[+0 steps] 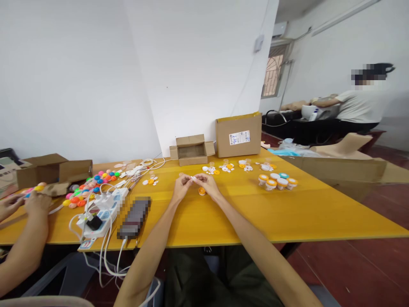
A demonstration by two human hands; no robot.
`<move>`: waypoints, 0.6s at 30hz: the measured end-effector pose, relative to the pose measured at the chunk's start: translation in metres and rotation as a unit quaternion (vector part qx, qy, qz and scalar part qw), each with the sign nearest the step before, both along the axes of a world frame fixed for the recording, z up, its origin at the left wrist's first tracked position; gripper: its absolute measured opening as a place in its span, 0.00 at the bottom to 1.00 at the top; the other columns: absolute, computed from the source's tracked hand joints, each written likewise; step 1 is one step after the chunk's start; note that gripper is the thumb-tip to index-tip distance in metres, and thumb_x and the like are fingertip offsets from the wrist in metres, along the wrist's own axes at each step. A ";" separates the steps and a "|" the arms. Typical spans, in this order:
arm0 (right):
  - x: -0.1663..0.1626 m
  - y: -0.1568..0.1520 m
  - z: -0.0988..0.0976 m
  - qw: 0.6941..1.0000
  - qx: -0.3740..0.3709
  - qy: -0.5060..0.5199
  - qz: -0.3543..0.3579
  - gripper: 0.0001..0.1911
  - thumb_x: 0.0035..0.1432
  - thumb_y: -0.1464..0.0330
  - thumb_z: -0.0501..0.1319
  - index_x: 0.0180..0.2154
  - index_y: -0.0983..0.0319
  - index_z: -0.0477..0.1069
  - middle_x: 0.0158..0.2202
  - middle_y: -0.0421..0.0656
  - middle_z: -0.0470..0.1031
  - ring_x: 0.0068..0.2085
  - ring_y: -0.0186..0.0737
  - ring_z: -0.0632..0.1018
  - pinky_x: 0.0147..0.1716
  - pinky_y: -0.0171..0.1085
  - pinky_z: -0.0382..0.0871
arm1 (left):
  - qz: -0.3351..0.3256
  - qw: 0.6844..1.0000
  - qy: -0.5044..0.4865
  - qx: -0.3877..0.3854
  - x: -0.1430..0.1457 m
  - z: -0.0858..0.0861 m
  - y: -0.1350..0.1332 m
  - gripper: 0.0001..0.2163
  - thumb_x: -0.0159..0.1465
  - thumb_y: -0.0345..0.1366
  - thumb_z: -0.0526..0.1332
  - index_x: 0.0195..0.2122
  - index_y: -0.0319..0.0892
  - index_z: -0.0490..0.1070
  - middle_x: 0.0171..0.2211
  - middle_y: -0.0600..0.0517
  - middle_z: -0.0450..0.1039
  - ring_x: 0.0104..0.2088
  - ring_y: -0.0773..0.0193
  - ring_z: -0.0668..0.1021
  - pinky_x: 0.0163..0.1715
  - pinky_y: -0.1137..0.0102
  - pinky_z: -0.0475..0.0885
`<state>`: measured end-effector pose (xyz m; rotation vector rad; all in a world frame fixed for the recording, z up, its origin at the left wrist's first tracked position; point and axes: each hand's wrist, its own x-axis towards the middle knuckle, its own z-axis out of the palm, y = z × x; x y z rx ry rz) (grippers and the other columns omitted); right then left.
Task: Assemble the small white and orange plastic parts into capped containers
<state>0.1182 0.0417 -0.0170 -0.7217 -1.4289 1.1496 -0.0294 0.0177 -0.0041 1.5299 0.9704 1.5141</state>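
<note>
My left hand [182, 186] and my right hand [206, 184] meet above the table, fingertips pinched together. Between them is a small white piece [193, 179], mostly covered by the fingers, so its kind is unclear. Just below my right hand an orange round part [201, 191] rests on the tabletop. Beyond the hands lie small heaps of white and orange plastic parts with clear cups, such as the white discs [209, 169] and the orange ring [230, 166]. To the right stands a cluster of small clear jars with orange, white and teal lids [277, 181].
An open carton [191, 154] and a taller closed box [239, 135] stand at the back. Left are a phone [134, 217], a power strip with cables [107, 211] and colourful balls [92, 187]. A co-worker's hands [35, 202] work at far left; another person [361, 104] sits at right.
</note>
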 end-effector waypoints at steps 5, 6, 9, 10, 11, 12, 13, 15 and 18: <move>-0.001 0.001 0.000 1.000 0.010 -0.003 0.003 0.15 0.43 0.56 0.71 0.29 0.59 0.77 0.29 0.43 0.80 0.34 0.43 0.80 0.38 0.41 0.75 | -0.008 1.000 -0.001 0.006 0.000 -0.001 0.001 0.15 0.49 0.46 0.73 0.26 0.41 0.72 0.26 0.53 0.75 0.30 0.64 0.78 0.37 0.68 0.73; -0.002 0.001 0.000 1.000 0.012 -0.003 0.005 0.15 0.43 0.56 0.71 0.29 0.59 0.77 0.29 0.43 0.80 0.34 0.43 0.80 0.39 0.41 0.75 | -0.008 1.000 -0.002 0.006 0.000 -0.001 0.001 0.15 0.49 0.46 0.73 0.26 0.41 0.72 0.27 0.53 0.75 0.30 0.64 0.78 0.37 0.67 0.73; -0.004 0.001 0.000 1.000 0.019 -0.002 0.008 0.15 0.44 0.55 0.70 0.28 0.59 0.76 0.28 0.43 0.80 0.35 0.44 0.81 0.39 0.42 0.75 | -0.005 1.000 0.000 0.003 -0.001 -0.002 0.001 0.15 0.49 0.45 0.73 0.27 0.42 0.72 0.28 0.53 0.76 0.32 0.63 0.78 0.38 0.67 0.74; -0.004 0.000 0.000 1.000 0.021 0.000 0.008 0.15 0.45 0.55 0.70 0.28 0.59 0.76 0.27 0.43 0.80 0.35 0.44 0.80 0.39 0.42 0.75 | -0.003 1.000 0.001 0.002 -0.001 -0.003 0.001 0.14 0.49 0.45 0.73 0.27 0.42 0.72 0.29 0.53 0.76 0.32 0.63 0.79 0.38 0.67 0.74; -0.005 0.000 0.000 1.000 0.023 0.001 0.007 0.15 0.45 0.54 0.70 0.28 0.59 0.76 0.27 0.43 0.79 0.34 0.43 0.80 0.39 0.42 0.75 | -0.001 1.000 0.003 0.000 -0.001 -0.003 0.001 0.14 0.49 0.44 0.73 0.27 0.42 0.72 0.29 0.52 0.76 0.32 0.63 0.79 0.38 0.67 0.74; -0.005 0.000 0.000 1.000 0.026 0.003 0.006 0.16 0.45 0.54 0.69 0.28 0.59 0.76 0.26 0.42 0.79 0.34 0.43 0.80 0.39 0.41 0.75 | 0.001 1.000 0.003 -0.001 -0.001 -0.003 0.001 0.14 0.49 0.44 0.73 0.27 0.42 0.72 0.29 0.52 0.76 0.33 0.62 0.79 0.39 0.67 0.74; -0.006 0.000 0.000 1.000 0.028 0.004 0.004 0.16 0.44 0.53 0.69 0.27 0.59 0.75 0.26 0.42 0.79 0.33 0.42 0.80 0.38 0.41 0.75 | 0.002 1.000 0.003 -0.003 -0.001 -0.002 0.001 0.13 0.50 0.43 0.72 0.27 0.42 0.71 0.29 0.52 0.76 0.33 0.62 0.79 0.39 0.67 0.74; -0.006 -0.001 0.001 0.999 0.031 0.007 0.000 0.16 0.44 0.53 0.69 0.26 0.59 0.75 0.25 0.41 0.78 0.32 0.42 0.80 0.37 0.41 0.75 | 0.006 1.000 0.003 -0.003 -0.001 -0.002 0.001 0.13 0.50 0.42 0.72 0.26 0.42 0.71 0.29 0.53 0.76 0.33 0.62 0.79 0.39 0.67 0.74; -0.007 -0.002 0.002 0.999 0.033 0.002 -0.009 0.15 0.45 0.54 0.69 0.25 0.58 0.74 0.25 0.41 0.78 0.32 0.42 0.80 0.37 0.41 0.75 | 0.009 1.000 0.006 0.004 -0.001 -0.001 -0.001 0.12 0.50 0.41 0.72 0.27 0.42 0.71 0.28 0.53 0.76 0.32 0.63 0.79 0.39 0.66 0.75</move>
